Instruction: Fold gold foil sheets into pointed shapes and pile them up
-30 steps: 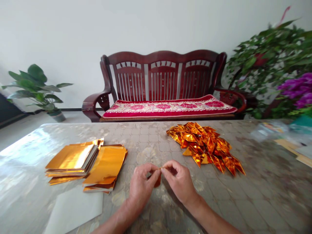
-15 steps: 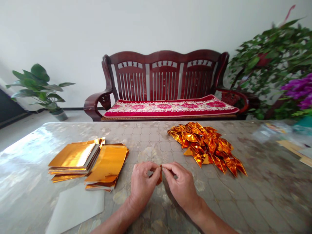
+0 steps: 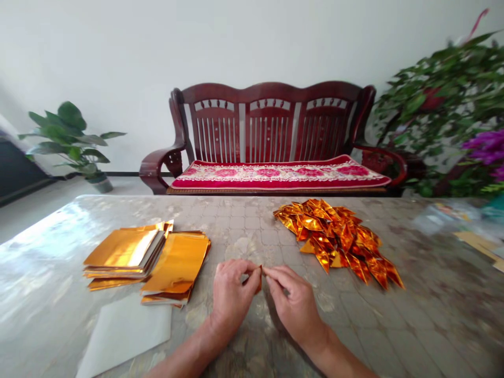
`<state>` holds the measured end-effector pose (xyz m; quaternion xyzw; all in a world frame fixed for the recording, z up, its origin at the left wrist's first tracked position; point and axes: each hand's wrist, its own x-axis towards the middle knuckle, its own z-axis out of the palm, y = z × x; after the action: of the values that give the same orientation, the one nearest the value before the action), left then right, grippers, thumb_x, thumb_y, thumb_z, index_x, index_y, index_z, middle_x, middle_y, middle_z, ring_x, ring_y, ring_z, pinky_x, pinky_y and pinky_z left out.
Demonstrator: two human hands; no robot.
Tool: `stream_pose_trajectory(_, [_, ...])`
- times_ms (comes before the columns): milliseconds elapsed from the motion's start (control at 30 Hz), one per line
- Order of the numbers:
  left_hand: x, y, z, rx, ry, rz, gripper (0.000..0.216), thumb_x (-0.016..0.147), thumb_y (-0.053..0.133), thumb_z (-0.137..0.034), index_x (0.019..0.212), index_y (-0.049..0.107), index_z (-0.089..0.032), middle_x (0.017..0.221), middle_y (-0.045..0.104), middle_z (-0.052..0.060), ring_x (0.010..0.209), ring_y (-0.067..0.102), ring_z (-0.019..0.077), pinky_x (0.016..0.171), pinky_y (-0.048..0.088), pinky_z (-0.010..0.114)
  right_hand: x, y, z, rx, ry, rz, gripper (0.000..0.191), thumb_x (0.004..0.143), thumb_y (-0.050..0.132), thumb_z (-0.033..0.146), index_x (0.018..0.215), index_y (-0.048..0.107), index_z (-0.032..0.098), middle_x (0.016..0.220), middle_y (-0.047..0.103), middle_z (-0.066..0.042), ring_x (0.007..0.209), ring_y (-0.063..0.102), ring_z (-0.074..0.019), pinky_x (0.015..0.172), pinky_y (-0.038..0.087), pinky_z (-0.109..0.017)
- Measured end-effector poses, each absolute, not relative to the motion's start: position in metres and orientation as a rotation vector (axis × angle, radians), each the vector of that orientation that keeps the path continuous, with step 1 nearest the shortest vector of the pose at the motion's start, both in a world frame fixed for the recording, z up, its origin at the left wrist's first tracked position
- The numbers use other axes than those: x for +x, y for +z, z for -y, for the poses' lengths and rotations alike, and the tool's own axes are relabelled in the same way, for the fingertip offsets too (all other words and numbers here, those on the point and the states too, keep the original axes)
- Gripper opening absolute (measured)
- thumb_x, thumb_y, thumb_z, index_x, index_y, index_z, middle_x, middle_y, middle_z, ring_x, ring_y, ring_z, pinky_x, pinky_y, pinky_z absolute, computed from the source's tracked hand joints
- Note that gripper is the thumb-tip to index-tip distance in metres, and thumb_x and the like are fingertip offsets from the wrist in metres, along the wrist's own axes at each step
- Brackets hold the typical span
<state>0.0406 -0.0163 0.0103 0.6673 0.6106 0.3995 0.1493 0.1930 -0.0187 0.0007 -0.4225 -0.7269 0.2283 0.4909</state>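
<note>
Between my two hands is a small piece of orange-gold foil paper (image 3: 259, 282), partly folded and mostly hidden by the fingers. My left hand (image 3: 234, 291) pinches it from the left, thumb and forefinger pressed together. At its right edge, the fingertips of my right hand (image 3: 293, 299) are closed on it too. To the right lies a heap of folded foil pieces (image 3: 334, 236) with pointed ends. Two stacks of flat foil sheets lie on the left, one farther left (image 3: 122, 247) and one nearer my left hand (image 3: 177, 260).
A pale sheet (image 3: 128, 331) lies near the front left of the patterned table (image 3: 244, 215). Clear plastic packaging (image 3: 444, 216) and tan card strips (image 3: 478, 245) are at the right. Behind stands a wooden bench (image 3: 271, 126) with a red floral cushion (image 3: 275, 176), flanked by plants.
The view has shifted slightly, so everything sits a little farther right. My right fingertips have moved slightly along the foil's edge; both hands still pinch it.
</note>
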Motion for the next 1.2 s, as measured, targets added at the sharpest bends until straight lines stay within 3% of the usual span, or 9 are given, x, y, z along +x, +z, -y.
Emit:
stream_pose_trajectory(300, [0.04, 0.009, 0.017, 1.988, 1.067, -1.746, 0.014, 0.088, 0.061, -0.022, 0.08, 0.072, -0.023, 0.077, 0.074, -0.002, 0.079, 0.066, 0.0188, 0.079, 0.036, 0.032, 0.196, -0.007, 0.017, -1.003, 0.19, 2.031, 0.034, 0.097, 0.047, 0.011, 0.125, 0.064, 0.021, 0.103, 0.072, -0.007, 0.093, 0.069, -0.0198, 0.083, 0.057, -0.032])
stream_pose_trajectory(667, [0.038, 0.006, 0.017, 1.934, 0.977, -1.714, 0.024, 0.095, 0.051, -0.026, 0.089, 0.074, -0.024, 0.091, 0.077, 0.0, 0.087, 0.068, 0.0214, 0.084, 0.04, 0.034, 0.198, -0.013, 0.016, -0.978, -0.131, 2.187, 0.037, 0.096, 0.037, 0.005, 0.125, 0.061, 0.007, 0.106, 0.071, -0.014, 0.095, 0.068, -0.0227, 0.085, 0.059, -0.035])
stream_pose_trajectory(800, [0.04, 0.008, 0.018, 1.931, 0.988, -1.731, 0.017, 0.09, 0.057, -0.026, 0.088, 0.074, -0.025, 0.089, 0.077, -0.001, 0.087, 0.068, 0.021, 0.085, 0.04, 0.034, 0.197, -0.014, 0.015, -0.972, -0.136, 2.173, 0.037, 0.096, 0.037, 0.005, 0.124, 0.061, 0.006, 0.106, 0.071, -0.015, 0.096, 0.068, -0.0232, 0.085, 0.059, -0.035])
stream_pose_trajectory(933, [0.039, 0.008, 0.017, 1.93, 0.997, -1.747, 0.013, 0.085, 0.062, -0.023, 0.086, 0.075, -0.025, 0.086, 0.077, -0.002, 0.085, 0.068, 0.0202, 0.084, 0.04, 0.033, 0.196, -0.014, 0.017, -0.96, -0.031, 2.136, 0.035, 0.097, 0.039, 0.008, 0.122, 0.063, 0.008, 0.106, 0.071, -0.014, 0.096, 0.068, -0.0223, 0.086, 0.057, -0.033])
stream_pose_trajectory(1033, [0.037, 0.008, 0.016, 1.956, 0.978, -1.742, 0.014, 0.085, 0.062, -0.021, 0.082, 0.075, -0.025, 0.082, 0.077, -0.002, 0.083, 0.068, 0.0194, 0.083, 0.041, 0.033, 0.196, -0.011, 0.016, -1.001, 0.238, 2.053, 0.031, 0.098, 0.043, 0.013, 0.116, 0.067, 0.016, 0.102, 0.072, -0.009, 0.092, 0.069, -0.0196, 0.084, 0.055, -0.029])
stream_pose_trajectory(1200, [0.034, 0.012, 0.015, 2.065, 0.979, -1.688, 0.011, 0.083, 0.066, -0.022, 0.08, 0.075, -0.026, 0.079, 0.076, -0.002, 0.081, 0.067, 0.0195, 0.082, 0.04, 0.033, 0.195, -0.003, 0.009, -1.238, 0.83, 1.685, 0.016, 0.092, 0.057, 0.027, 0.087, 0.071, 0.02, 0.078, 0.071, -0.001, 0.072, 0.065, -0.0159, 0.067, 0.05, -0.024])
